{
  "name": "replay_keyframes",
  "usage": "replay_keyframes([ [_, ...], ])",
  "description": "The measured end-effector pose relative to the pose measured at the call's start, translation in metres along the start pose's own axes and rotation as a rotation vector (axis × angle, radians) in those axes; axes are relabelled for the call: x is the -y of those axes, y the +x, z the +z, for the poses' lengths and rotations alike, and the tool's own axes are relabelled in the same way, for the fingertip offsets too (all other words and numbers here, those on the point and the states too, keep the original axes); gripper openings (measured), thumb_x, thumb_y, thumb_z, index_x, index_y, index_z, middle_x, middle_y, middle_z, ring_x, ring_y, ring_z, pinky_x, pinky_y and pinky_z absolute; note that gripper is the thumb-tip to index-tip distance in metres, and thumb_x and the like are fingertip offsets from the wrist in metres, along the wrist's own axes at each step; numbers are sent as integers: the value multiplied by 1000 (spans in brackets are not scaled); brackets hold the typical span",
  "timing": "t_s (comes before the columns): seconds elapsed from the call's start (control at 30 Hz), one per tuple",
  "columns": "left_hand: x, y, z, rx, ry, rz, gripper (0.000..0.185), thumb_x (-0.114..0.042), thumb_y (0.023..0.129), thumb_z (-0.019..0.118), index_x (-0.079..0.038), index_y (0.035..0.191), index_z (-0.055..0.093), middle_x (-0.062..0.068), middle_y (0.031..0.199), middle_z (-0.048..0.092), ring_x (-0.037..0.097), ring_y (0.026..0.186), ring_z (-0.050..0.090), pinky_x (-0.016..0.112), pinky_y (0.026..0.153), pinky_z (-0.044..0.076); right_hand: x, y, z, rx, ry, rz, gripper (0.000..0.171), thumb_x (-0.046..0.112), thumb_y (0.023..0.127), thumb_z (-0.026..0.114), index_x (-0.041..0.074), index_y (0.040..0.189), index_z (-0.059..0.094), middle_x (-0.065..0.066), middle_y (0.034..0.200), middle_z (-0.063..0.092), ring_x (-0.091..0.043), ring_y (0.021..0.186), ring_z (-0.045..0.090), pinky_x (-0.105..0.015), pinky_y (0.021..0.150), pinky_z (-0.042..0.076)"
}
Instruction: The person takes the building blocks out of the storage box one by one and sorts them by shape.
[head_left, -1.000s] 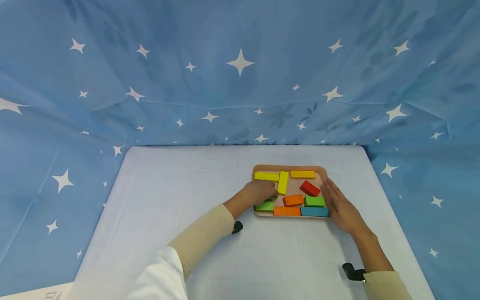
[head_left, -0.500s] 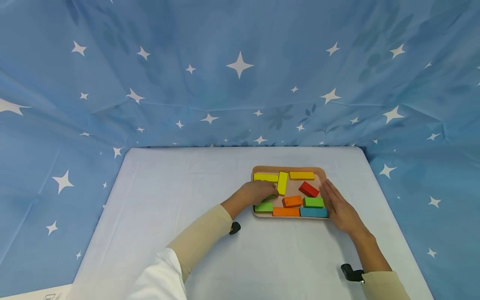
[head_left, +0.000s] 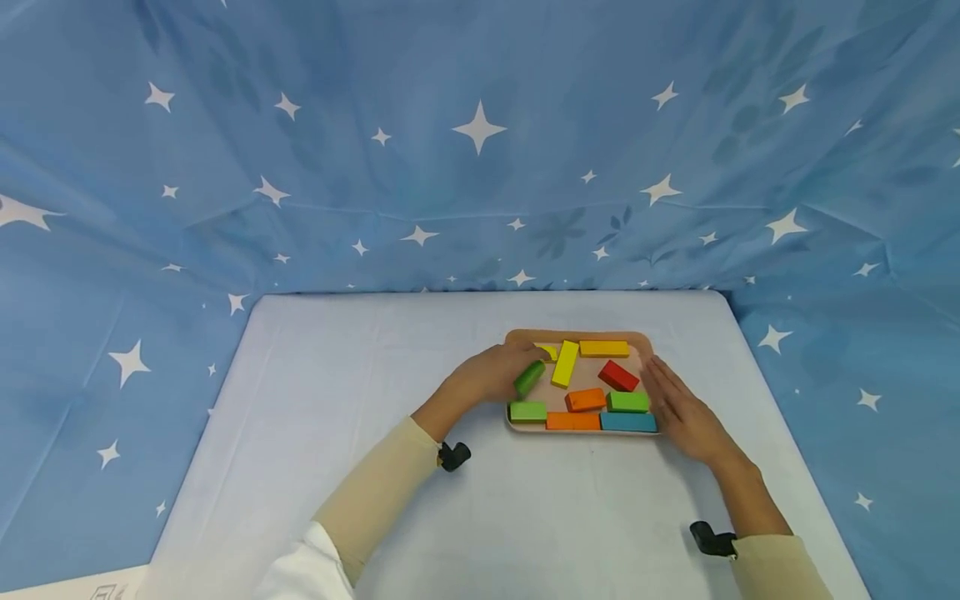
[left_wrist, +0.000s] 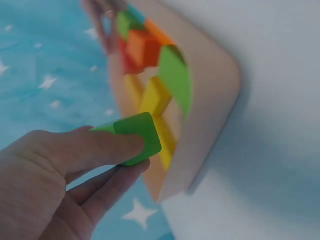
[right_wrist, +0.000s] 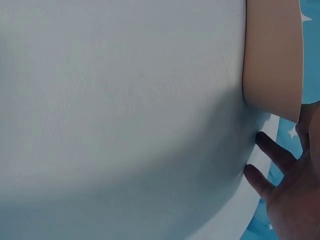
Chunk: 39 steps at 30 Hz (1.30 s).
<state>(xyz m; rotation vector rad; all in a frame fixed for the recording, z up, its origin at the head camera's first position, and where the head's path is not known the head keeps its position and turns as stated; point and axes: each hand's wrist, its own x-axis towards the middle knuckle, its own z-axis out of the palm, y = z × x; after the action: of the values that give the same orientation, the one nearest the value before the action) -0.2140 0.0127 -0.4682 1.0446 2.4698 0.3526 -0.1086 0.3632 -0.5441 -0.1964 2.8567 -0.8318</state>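
Note:
A tan wooden tray point(head_left: 577, 337) on the white table holds several coloured blocks: yellow, red, orange, green and blue. My left hand point(head_left: 495, 372) pinches a green block point(head_left: 528, 377) and holds it lifted over the tray's left side; in the left wrist view the green block point(left_wrist: 137, 136) sits between thumb and fingers above the tray point(left_wrist: 212, 100). My right hand point(head_left: 678, 408) lies flat with straight fingers against the tray's right edge. In the right wrist view, the right hand's fingers point(right_wrist: 272, 152) rest by the tray's side point(right_wrist: 272, 55).
The white table point(head_left: 337, 400) stretches left and toward me from the tray. A blue star-printed cloth point(head_left: 480, 142) walls in the back and both sides. Another green block point(head_left: 528, 411) lies at the tray's near left corner.
My left hand has lifted a green block out of the tray's left part and moved up and back a little. The right hand has stayed at the tray's right edge.

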Motion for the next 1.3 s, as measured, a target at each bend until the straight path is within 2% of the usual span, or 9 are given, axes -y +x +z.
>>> replay_keyframes([
  [0.17,14,-50,-4,-103,-127,-71,62,-9,91,77,-14,148,53,3,139,62,18,110,58,36,99,53,-2,-1,4,22,16,-29,61,26,113,40,15,168,15,-9,176,10,-47,156,21,-75,114,28],
  [0.3,30,-96,2,-158,-112,-138,59,-10,87,80,-16,142,60,0,135,65,16,107,61,37,92,54,-1,-1,6,44,18,-18,62,31,113,39,17,168,14,-8,176,9,-49,155,22,-75,114,27],
  [0.4,39,-131,15,-200,-92,-202,60,-13,84,84,-18,139,63,-1,136,66,17,110,64,41,90,55,-2,-2,7,49,11,-9,62,32,114,38,17,168,12,-7,177,7,-50,155,22,-76,113,27],
  [0.53,44,-171,37,-263,-121,-287,61,-12,79,89,-16,135,66,1,134,68,21,112,67,46,88,57,-5,-4,7,39,8,-8,62,32,114,37,18,168,12,-6,177,5,-52,154,21,-78,111,26],
  [0.67,46,-201,60,-306,-144,-362,63,-13,74,92,-14,132,68,4,132,70,26,113,68,49,88,57,-9,-5,6,27,26,-28,61,31,114,38,17,168,14,-5,177,6,-52,155,21,-80,109,26],
  [0.8,49,-216,75,-352,-161,-405,63,-12,73,93,-15,131,70,2,130,70,27,115,68,50,91,56,-13,-2,2,34,38,-44,62,30,114,37,17,168,12,-4,177,4,-50,156,17,-82,108,24],
  [0.9,50,-218,82,-370,-169,-377,63,-14,73,93,-17,131,70,1,130,70,27,117,67,50,94,54,-16,1,-3,28,39,-41,62,31,114,36,20,169,9,-2,177,2,-48,158,13,-83,108,22],
  [1.03,48,-219,92,-355,-181,-330,64,-16,72,94,-19,132,70,-1,131,70,26,119,66,49,97,52,-18,5,-4,23,48,-42,61,31,114,35,21,169,9,-1,177,1,-47,159,10,-83,109,19],
  [1.3,43,-218,111,-332,-192,-311,65,-14,71,95,-19,131,70,-2,131,70,25,119,66,48,97,52,-16,8,0,19,56,-44,61,30,114,36,21,168,11,-2,177,3,-47,159,12,-82,110,20],
])
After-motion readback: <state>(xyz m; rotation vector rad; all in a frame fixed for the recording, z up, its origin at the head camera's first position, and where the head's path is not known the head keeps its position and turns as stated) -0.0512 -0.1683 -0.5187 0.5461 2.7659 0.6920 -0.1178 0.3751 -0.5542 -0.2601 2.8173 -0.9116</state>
